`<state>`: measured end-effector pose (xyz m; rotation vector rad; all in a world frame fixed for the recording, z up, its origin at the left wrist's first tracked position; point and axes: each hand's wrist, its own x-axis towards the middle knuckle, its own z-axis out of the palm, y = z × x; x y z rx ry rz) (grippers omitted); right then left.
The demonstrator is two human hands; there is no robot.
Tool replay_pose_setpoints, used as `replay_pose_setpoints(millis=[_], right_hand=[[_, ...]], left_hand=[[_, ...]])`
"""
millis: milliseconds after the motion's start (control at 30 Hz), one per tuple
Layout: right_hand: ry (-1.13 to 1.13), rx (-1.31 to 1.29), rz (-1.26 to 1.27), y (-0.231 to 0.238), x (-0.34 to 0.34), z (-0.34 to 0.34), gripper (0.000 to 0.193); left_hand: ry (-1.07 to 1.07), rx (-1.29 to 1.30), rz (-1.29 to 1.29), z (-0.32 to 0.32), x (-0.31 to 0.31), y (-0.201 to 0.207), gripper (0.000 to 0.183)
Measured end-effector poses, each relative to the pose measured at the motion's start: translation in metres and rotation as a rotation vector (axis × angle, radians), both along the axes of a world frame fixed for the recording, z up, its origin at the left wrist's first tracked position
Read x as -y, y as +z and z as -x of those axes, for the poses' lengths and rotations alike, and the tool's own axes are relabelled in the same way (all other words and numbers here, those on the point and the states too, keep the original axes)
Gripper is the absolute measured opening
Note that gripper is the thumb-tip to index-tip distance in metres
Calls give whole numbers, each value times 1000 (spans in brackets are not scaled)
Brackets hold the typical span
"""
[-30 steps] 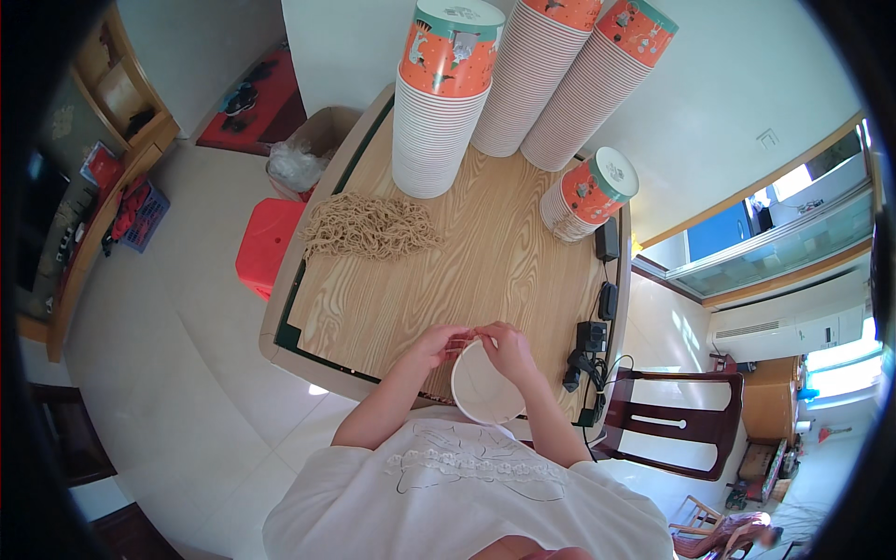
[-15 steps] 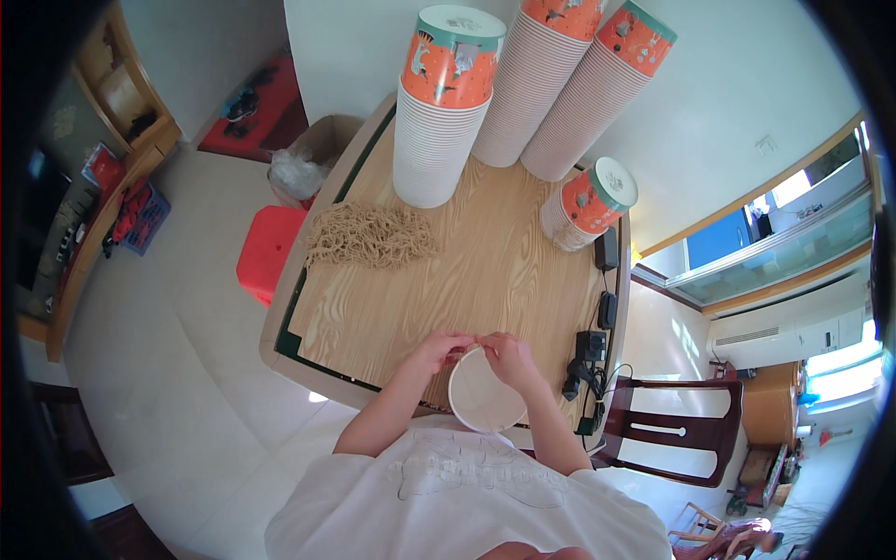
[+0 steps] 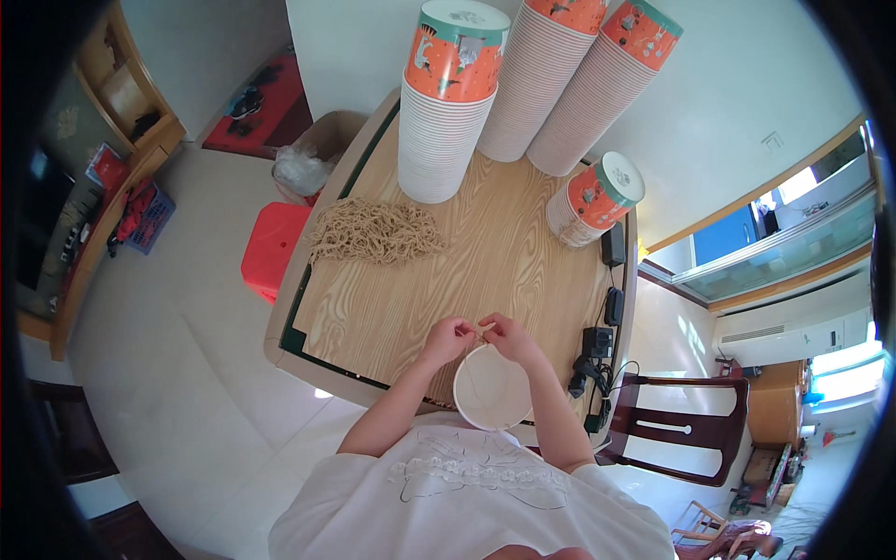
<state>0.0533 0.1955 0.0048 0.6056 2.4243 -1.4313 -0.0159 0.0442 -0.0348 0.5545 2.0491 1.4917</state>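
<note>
A white paper bucket [image 3: 492,397] leans against my front at the near table edge, its open mouth facing up. At its far rim my left hand [image 3: 452,338] and my right hand [image 3: 507,337] face each other, fingertips pinched. Between them is a bit of tan string [image 3: 480,332], thin and hard to make out, and a fine line runs down inside the bucket. My right hand is just above the rim; the left is slightly apart from it. Farther off to the left lies a tangled heap of tan string [image 3: 375,231].
A tall stack of paper buckets [image 3: 436,140] stands at the back, with two more stacks behind it. At the right is a shorter stack [image 3: 588,203]. Black power adapters and cables [image 3: 597,345] line the right edge. A red stool [image 3: 273,247] and a dark wooden chair [image 3: 677,429] flank the table.
Both hands have moved slightly away from me and drawn a little apart, opening a small gap between the fingertips above the rim. The bucket stays against my front.
</note>
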Motion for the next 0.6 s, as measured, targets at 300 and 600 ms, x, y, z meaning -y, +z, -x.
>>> replay_pose_setpoints(millis=[300,600], right_hand=[[23,61,13,20,8,3,26],[-22,83,154,19,4,-7,28]], left_hand=[[-23,189,-113,-1,0,-16,10],[-181,368,-181,-1,11,-24,7]])
